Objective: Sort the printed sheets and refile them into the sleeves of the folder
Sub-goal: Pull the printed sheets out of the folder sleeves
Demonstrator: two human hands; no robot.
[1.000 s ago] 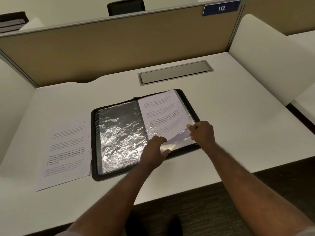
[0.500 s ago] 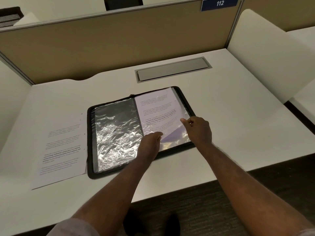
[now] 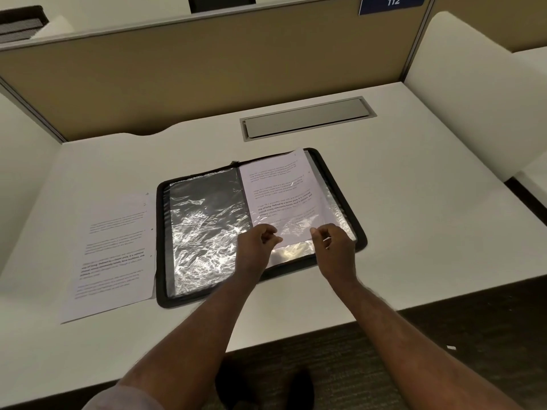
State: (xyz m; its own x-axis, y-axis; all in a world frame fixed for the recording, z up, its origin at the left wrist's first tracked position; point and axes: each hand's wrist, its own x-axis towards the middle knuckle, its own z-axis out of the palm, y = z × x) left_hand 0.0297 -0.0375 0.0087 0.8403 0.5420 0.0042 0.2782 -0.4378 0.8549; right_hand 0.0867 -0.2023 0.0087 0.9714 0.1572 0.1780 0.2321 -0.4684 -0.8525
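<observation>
A black zip folder [image 3: 359, 232] lies open on the white desk. Its left page is a crinkled clear sleeve [image 3: 204, 229] with nothing in it. On the right page a printed sheet [image 3: 281, 193] lies partly inside a sleeve, its top edge sticking out past the folder's far rim. My left hand [image 3: 257, 250] pinches the near edge of that sleeve. My right hand [image 3: 334, 250] pinches the sheet's lower right part. More printed sheets [image 3: 115, 255] lie stacked on the desk left of the folder.
A grey cable hatch [image 3: 307, 118] is set into the desk behind the folder. Tan divider panels [image 3: 207, 78] close off the back and left, and a white panel [image 3: 473, 93] the right. The desk's front edge [image 3: 266, 341] runs below my forearms.
Both hands have moved up from the folder's near edge, closer together. The printed sheet has slid farther up the right page.
</observation>
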